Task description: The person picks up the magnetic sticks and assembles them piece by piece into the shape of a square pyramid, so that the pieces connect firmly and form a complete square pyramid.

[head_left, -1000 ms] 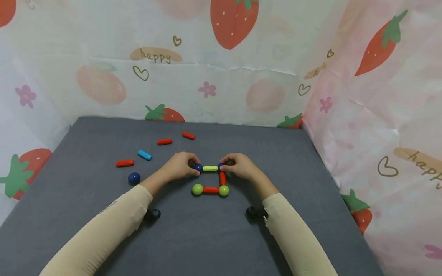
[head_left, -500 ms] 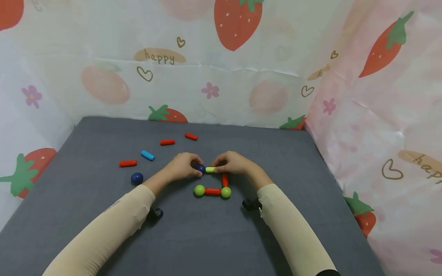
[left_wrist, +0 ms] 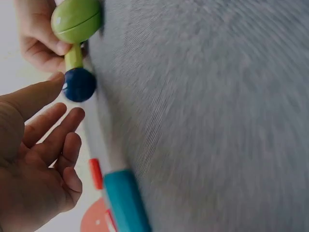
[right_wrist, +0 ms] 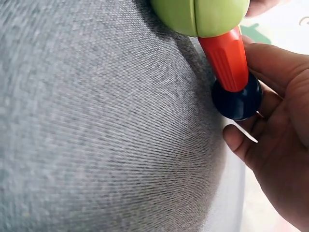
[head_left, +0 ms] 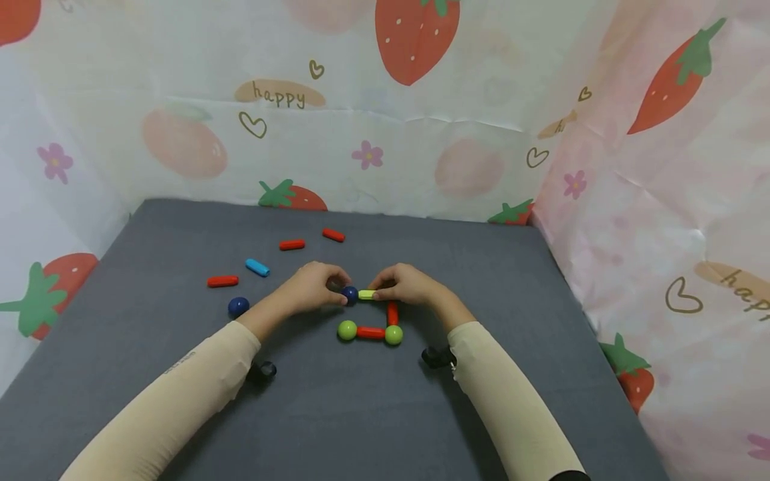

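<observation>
Rod (head_left: 365, 294), yellow-green, lies between the left hand (head_left: 309, 287) and the right hand (head_left: 408, 285), long axis running from one towards the other. The right hand is nearer, pinching it. At the rod's left end sits a blue ball (head_left: 350, 295); there the left hand's fingers are loosely parted, grasping nothing, thumb contact unclear. On the rod's near side, a red bar (head_left: 371, 333) runs roughly parallel.

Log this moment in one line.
left hand: thumb at blue ball, not gripping | right hand: pinches yellow rod | red rod: between green balls
</observation>
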